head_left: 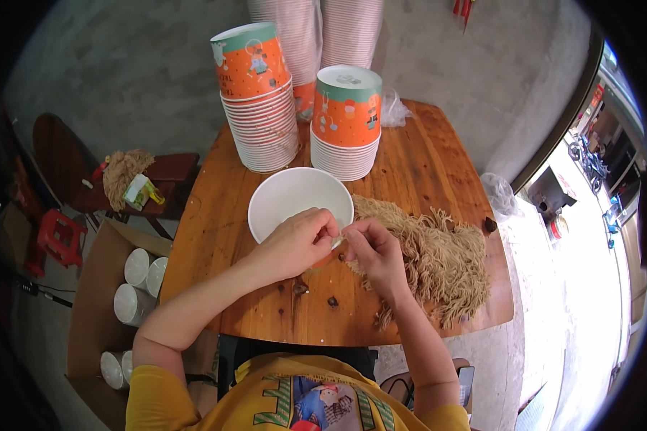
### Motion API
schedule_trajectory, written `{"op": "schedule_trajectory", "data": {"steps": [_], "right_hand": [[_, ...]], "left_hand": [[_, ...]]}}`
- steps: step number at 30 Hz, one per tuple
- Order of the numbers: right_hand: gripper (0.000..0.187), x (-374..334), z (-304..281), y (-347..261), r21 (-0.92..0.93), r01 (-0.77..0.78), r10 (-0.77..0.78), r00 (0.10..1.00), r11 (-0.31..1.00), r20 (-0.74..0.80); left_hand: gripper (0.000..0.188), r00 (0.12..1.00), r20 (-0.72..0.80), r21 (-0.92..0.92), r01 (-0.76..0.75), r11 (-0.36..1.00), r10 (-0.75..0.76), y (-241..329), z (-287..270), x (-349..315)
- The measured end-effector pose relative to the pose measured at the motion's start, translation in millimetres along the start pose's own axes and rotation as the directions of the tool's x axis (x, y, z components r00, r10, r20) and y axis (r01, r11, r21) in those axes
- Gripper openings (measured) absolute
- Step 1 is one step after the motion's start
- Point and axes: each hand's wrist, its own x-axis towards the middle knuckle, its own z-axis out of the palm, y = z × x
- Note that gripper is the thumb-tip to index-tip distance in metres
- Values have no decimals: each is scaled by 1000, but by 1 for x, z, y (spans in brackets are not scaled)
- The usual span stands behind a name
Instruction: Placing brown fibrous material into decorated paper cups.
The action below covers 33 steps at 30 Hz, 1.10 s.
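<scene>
A paper tub [302,192], white inside with a bit of orange outer wall showing under my wrist, stands open end up on the table. Over its near right rim, my left hand [302,241] is closed, its fingers curled in a pinch. My right hand [378,253] pinches just beside it, thumb against forefinger. Between the fingertips shows a small white bit [336,243], too small to name; whether it belongs to the rim I cannot tell. A tan string mop head [438,266] lies under and beside my right hand.
Two upside-down stacks of orange and green paper tubs, a taller one [259,108] and a shorter one [346,122], stand behind. Bagged stacks [352,32] rise at the back. A cardboard box [93,309] with white-ended tubs sits lower left, near a red stool [61,237].
</scene>
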Motion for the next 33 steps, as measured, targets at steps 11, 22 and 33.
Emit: {"op": "schedule_trajectory", "data": {"steps": [11, 22, 33], "right_hand": [[11, -4, -3, 3, 58, 44, -44, 999, 997, -12], [23, -5, 5, -10, -494, 273, -305, 952, 826, 16], [14, -5, 7, -16, -668, 271, -361, 933, 693, 3]], "left_hand": [[9, 996, -85, 37, 41, 998, -37, 0, -1, -2], [9, 994, -92, 16, 61, 998, -59, 4, 0, -5], [10, 990, -136, 19, 35, 999, -32, 1, 3, -3]]}}
